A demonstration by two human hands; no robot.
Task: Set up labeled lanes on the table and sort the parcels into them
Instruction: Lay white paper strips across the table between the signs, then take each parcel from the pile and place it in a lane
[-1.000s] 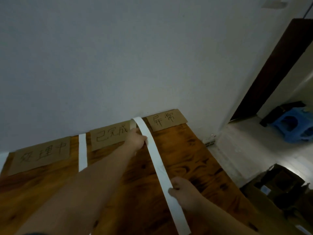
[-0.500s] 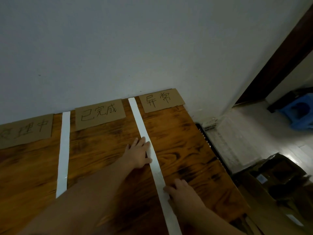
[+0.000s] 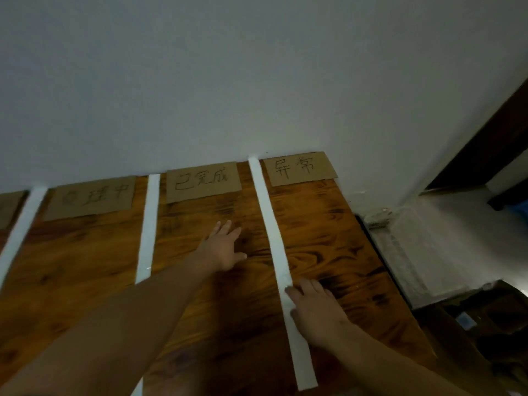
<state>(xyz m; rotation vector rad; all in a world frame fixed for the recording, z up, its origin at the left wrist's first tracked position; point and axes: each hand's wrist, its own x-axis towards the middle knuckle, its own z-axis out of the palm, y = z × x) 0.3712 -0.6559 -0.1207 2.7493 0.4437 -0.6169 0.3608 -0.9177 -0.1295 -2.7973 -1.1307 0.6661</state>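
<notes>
Three white strips divide the wooden table (image 3: pixel 337 252) into lanes: a right strip (image 3: pixel 271 224), a middle strip (image 3: pixel 149 224) and a left strip (image 3: pixel 20 227). Cardboard labels with handwritten characters lie along the wall: a right label (image 3: pixel 298 168), a middle label (image 3: pixel 203 181) and a left label (image 3: pixel 91 197). My left hand (image 3: pixel 223 250) lies flat, fingers spread, on the wood left of the right strip, apart from it. My right hand (image 3: pixel 317 312) rests flat with its fingers on the right strip's edge. No parcels show.
A pale wall rises behind the table. The table's right edge drops to a white floor (image 3: pixel 445 247). A dark cardboard box (image 3: pixel 483 318) sits on the floor at lower right. A dark door frame (image 3: pixel 485 144) stands at the far right.
The right strip now lies flat along the table. My left hand slid off the strip onto the bare wood to its left. My right hand stays pressed on the strip's lower part.
</notes>
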